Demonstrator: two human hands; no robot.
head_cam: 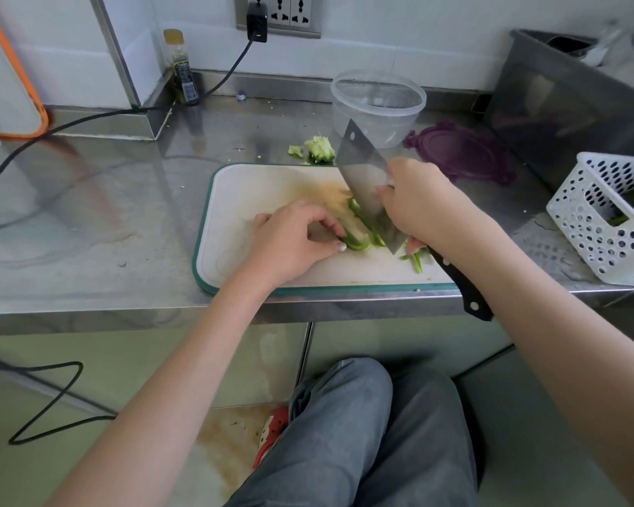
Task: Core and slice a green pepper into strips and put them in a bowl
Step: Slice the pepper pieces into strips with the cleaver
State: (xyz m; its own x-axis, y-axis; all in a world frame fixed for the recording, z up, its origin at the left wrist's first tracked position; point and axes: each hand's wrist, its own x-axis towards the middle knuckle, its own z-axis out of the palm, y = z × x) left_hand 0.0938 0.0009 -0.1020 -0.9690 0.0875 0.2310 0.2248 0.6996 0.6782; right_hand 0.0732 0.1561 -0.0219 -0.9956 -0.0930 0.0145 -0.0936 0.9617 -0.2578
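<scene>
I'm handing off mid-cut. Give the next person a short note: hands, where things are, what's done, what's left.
Left hand: fingers curled, holding the green pepper piece down on the cutting board.
Right hand: grip on the cleaver, blade down on the pepper.
Done: core removed, lying on the counter behind the board; a few strips cut, lying by the blade.
Left: slice the rest, then move all strips into the clear bowl, which holds no pepper yet.
</scene>
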